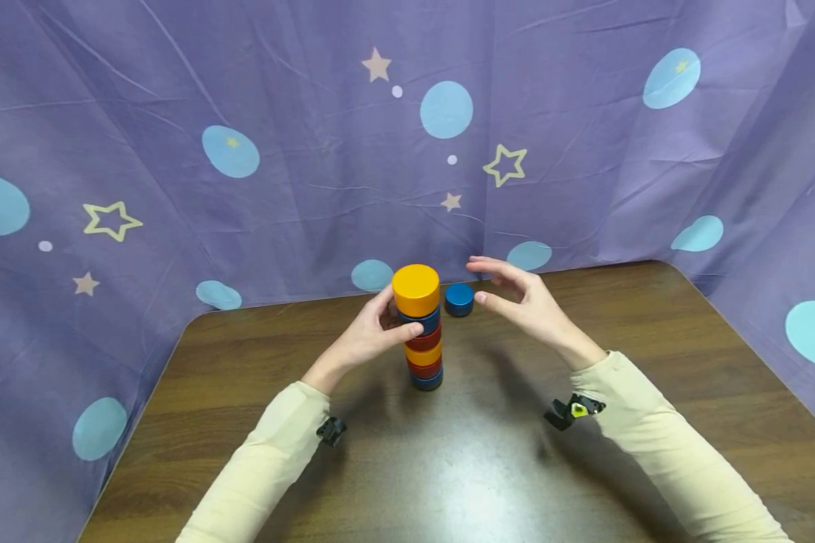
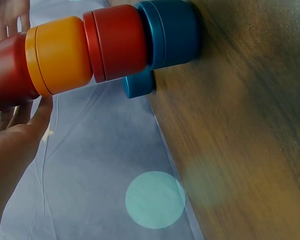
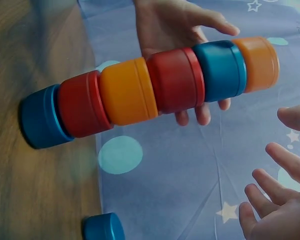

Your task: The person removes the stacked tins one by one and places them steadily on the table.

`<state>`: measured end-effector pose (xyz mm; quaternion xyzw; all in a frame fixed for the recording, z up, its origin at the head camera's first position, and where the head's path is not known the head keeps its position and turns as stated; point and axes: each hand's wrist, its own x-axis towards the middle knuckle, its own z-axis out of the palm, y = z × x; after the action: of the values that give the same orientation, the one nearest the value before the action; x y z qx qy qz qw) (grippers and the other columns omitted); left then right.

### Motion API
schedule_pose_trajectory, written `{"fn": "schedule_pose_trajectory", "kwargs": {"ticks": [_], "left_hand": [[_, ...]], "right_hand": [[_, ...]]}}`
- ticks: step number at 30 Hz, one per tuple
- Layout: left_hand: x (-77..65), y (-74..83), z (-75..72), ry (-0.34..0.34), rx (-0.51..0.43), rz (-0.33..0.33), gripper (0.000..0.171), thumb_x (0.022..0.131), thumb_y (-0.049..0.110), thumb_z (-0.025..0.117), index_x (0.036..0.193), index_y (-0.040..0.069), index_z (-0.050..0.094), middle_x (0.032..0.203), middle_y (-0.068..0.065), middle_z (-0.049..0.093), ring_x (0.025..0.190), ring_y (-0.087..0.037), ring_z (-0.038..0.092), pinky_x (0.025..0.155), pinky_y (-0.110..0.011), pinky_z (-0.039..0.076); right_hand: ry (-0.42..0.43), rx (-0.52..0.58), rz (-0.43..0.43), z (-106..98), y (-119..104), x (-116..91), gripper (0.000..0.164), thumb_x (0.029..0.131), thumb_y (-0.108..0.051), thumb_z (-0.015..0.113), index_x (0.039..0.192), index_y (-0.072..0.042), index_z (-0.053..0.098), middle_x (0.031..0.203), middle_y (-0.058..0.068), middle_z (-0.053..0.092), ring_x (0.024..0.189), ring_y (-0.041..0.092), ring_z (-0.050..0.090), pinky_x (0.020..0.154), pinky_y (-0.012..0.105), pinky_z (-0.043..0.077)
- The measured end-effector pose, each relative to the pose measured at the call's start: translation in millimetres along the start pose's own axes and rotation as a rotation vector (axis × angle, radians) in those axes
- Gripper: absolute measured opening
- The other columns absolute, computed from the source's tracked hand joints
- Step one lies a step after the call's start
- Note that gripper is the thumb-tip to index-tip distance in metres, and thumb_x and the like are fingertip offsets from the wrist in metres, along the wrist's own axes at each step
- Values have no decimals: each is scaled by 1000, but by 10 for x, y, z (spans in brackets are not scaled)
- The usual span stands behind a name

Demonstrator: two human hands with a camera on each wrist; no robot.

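Note:
Several short round canisters stand in an upright stack on the table. From the bottom up they are blue (image 1: 427, 379), red (image 3: 85, 105), yellow (image 3: 128, 92), red (image 3: 175, 80), blue (image 3: 220, 70) and yellow (image 1: 416, 290). My left hand (image 1: 373, 330) cups the upper stack from the left, its fingers passing behind and its thumb spread in front. In the right wrist view that thumb looks apart from the canisters. To the right of the stack, my right hand (image 1: 526, 305) hovers with fingers spread, holding nothing. Beyond the stack sits a single blue canister (image 1: 459, 299).
The brown wooden table (image 1: 244, 377) has rounded back corners. Behind it hangs a purple curtain (image 1: 299, 188) with stars and pale blue dots, close to the table's back edge. The lone blue canister stands near that edge.

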<state>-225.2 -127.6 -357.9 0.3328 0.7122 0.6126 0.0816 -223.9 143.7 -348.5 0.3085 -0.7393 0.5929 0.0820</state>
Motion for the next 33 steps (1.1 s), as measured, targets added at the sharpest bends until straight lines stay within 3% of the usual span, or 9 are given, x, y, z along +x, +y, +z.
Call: {"fn": "schedule_pose_trajectory", "kwargs": {"ticks": [7,11,17,25,33], "left_hand": [[-1,-5,18,8,9,-12,90,78,55,74,137,-3,40,118,-20,56,100,-28,58,88,-42,49],[4,-8,31,15,20,-15,89,78,56,73,136,-3,41,118,-20,55,100,-30,58,89,-47,48],[13,-24,44,27,44,-8,87,79,57,72,135,-3,42,119,-20,56,101,-29,58,89,-42,48],[22,-15,67,14,10,23,74,85,43,73,137,-1,43,129,-19,57,107,-28,58,92,-44,47],[37,2,83,28,18,25,71,87,43,70,136,-1,45,129,-20,57,109,-27,58,93,-43,47]], "right_hand": [[-12,18,-21,13,-73,10,42,90,-2,66,131,-3,58,139,6,52,131,19,43,107,34,32],[-17,38,-31,39,-113,11,43,89,0,65,132,-1,57,139,8,52,130,20,43,108,38,31],[-33,60,-23,96,-160,5,46,90,-1,64,135,-1,54,140,10,51,130,19,43,108,43,30],[-47,122,-15,173,-207,22,48,91,-3,65,137,-2,51,139,6,52,130,19,44,108,37,31],[-62,174,5,251,-219,51,49,91,-3,64,138,-1,49,141,9,50,130,23,45,107,38,33]]}}
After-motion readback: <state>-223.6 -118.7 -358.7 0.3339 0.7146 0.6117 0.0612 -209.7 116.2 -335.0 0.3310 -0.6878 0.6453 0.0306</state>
